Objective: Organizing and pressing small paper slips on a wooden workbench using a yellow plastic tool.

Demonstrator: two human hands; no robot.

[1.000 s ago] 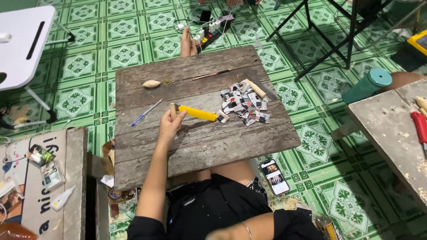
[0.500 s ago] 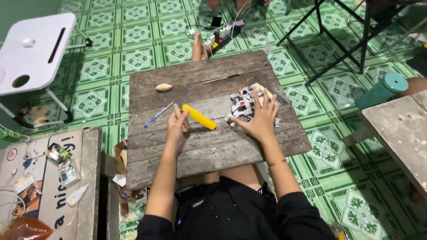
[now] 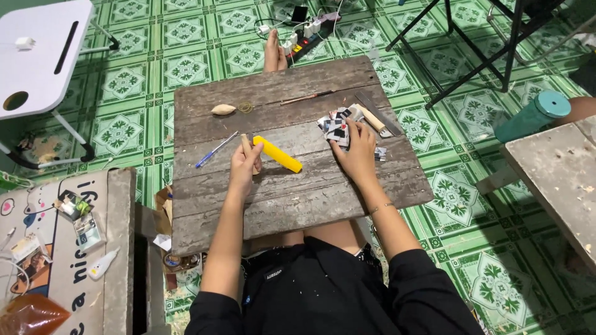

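Observation:
A weathered wooden board lies across my lap. My left hand grips a short wooden stick, and the end of a yellow utility knife lies against its fingers. My right hand reaches onto a pile of small black, white and red pieces, with its fingertips pinched on one piece. A wooden-handled blade lies just right of the pile. A blue pen is left of my left hand. Farther up the board are an oval wooden piece, a small wire ring and a thin stick.
Green patterned tiles cover the floor. A white folding table stands at the far left, a power strip with cables beyond the board, and a black metal stand at the upper right. A teal bottle and grey bench are right; a printed box is left.
My right hand has come into view and moved onto the pile of small pieces. My left hand has stayed at the stick and yellow knife. The view has shifted.

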